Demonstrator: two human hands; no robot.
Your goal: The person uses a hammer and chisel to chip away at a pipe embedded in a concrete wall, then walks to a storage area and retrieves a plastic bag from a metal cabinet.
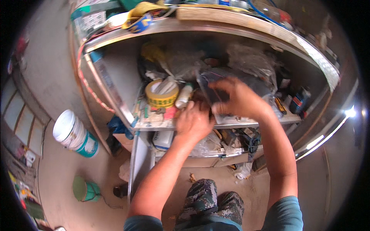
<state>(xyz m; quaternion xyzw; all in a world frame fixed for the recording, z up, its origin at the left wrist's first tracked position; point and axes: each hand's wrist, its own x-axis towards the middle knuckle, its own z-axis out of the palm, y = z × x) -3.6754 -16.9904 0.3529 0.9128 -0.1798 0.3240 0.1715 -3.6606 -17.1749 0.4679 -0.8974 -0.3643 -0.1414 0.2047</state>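
My left hand [194, 120] reaches over the front edge of the cabinet shelf [154, 125], its fingertips hidden among small things. Just left of it lie a white bottle [184, 96] and a roll of yellow tape [162, 101] with pale pieces in its middle. My right hand [237, 98] is over the shelf to the right, blurred, with thumb and fingers apart. Behind and beside it sits a dark, plastic-wrapped package [250, 77]; whether the fingers touch it is unclear.
Crumpled clear plastic bags [250, 57] fill the back of the shelf. A dark bottle [300, 101] stands at its right end. Below is a lower compartment with a white container [163, 139]. White buckets [73, 131] and a green pail [86, 189] are on the floor at left.
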